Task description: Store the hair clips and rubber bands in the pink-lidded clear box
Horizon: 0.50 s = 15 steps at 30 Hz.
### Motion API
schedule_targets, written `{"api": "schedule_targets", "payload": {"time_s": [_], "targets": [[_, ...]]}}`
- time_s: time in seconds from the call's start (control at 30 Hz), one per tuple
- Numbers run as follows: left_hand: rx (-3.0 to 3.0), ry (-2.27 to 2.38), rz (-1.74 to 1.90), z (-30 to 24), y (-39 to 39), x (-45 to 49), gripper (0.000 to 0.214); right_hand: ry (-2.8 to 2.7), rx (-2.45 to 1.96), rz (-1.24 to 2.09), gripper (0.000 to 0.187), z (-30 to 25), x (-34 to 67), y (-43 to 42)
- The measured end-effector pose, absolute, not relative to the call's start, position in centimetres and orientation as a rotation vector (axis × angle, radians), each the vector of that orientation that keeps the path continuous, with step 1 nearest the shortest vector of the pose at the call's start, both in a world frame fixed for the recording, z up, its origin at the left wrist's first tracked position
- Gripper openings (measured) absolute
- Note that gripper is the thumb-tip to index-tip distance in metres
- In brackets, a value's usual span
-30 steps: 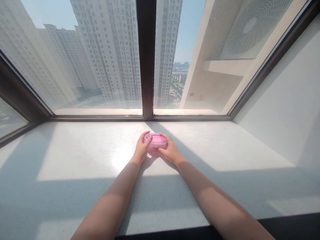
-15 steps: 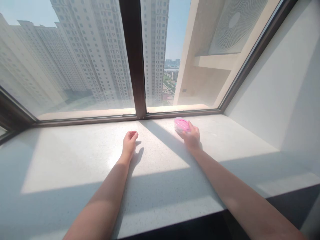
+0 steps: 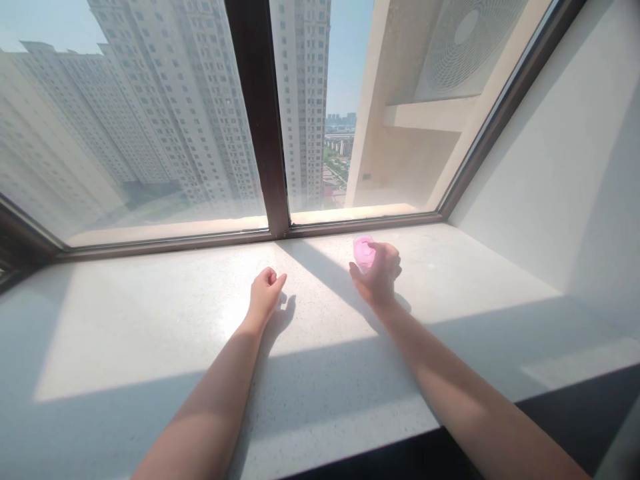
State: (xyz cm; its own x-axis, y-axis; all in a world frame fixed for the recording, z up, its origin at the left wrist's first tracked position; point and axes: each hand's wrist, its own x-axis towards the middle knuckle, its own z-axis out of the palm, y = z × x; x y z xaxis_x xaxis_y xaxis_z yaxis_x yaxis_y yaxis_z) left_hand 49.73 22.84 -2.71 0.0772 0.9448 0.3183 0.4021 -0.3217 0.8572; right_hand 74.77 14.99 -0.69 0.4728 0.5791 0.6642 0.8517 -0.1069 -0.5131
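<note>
A small pink, rounded object (image 3: 363, 251), pale and partly see-through, is in my right hand (image 3: 380, 270) near the window frame. My fingers wrap its right side and my thumb sticks out at its lower left. Blur and the fingers hide part of it, so its kind is unclear. To the left, my left hand (image 3: 265, 292) is loosely closed above the white speckled windowsill (image 3: 150, 313), fingers curled and thumb pointing out. Nothing shows in it, and a gap separates it from the pink object.
A dark brown window frame (image 3: 274, 160) runs behind the sill, with tall buildings and an outdoor fan unit (image 3: 465, 40) beyond the glass. A white wall (image 3: 540, 173) stands at the right. The sill's front edge drops to a dark area (image 3: 380, 460).
The pink object has turned in my right hand and shows a rounder, paler side. My left hand has shifted slightly right, its thumb now further from the fingers. The view has tilted a little.
</note>
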Motion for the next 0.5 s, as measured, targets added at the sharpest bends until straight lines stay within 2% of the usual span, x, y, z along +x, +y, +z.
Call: {"api": "schedule_targets", "payload": {"time_s": [0.17, 0.37, 0.5], "targets": [[1.89, 1.369, 1.142, -2.8, 22.6, 50.2, 0.035, -1.276, -1.865, -0.42, 0.057, 1.2, 73.0, 16.1], [1.935, 1.392, 1.084, -2.6, 22.8, 50.4, 0.031, -1.34, -2.075, -0.122, 0.052, -1.0, 75.8, 17.3], [1.929, 1.403, 1.059, -2.4, 22.9, 50.6, 0.029, -1.307, -2.054, -0.2, 0.068, -0.8, 76.5, 18.0]]}}
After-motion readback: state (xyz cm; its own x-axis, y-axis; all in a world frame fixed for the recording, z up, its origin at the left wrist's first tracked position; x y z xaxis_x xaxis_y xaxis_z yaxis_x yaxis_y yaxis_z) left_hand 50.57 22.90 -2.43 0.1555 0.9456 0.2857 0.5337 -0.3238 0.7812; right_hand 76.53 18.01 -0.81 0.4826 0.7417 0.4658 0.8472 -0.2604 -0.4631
